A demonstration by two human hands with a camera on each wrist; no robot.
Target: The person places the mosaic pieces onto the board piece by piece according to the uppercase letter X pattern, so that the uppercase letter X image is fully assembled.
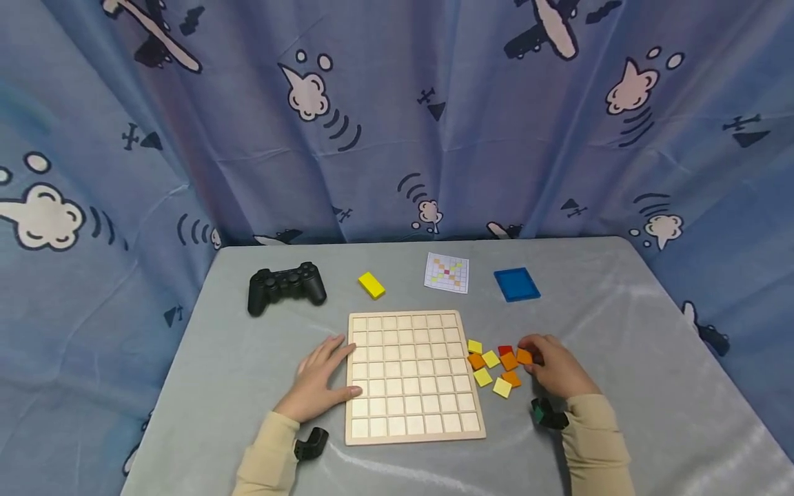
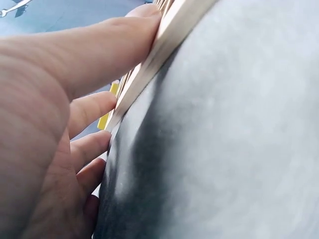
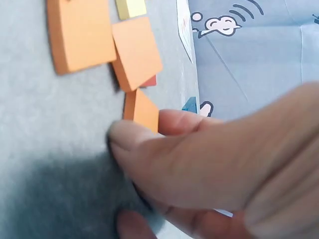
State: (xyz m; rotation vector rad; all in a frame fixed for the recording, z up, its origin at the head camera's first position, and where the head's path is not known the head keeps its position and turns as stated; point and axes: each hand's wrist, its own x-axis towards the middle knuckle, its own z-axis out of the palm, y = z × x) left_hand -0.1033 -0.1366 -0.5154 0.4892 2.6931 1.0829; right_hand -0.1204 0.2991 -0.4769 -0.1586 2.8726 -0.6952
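Observation:
A wooden grid board (image 1: 412, 375) of pale square cells lies on the table. My left hand (image 1: 318, 382) rests against its left edge, thumb and fingertips touching the frame with the fingers fairly straight. To the right of the board is a loose cluster of small square tiles: yellow tiles (image 1: 502, 387), orange tiles (image 1: 509, 362) and a partly covered red tile (image 1: 505, 350). At the cluster's right side my right hand (image 1: 558, 365) pinches an orange tile (image 3: 144, 112) between thumb and finger. In the right wrist view this tile is tilted beside another orange tile (image 3: 138, 52).
Behind the board, from left to right, are a black game controller (image 1: 287, 286), a yellow block (image 1: 371, 285), a printed card with a coloured grid pattern (image 1: 446, 273) and a blue square tray (image 1: 517, 284). A patterned blue curtain (image 1: 384, 124) hangs behind the grey table (image 1: 620, 310).

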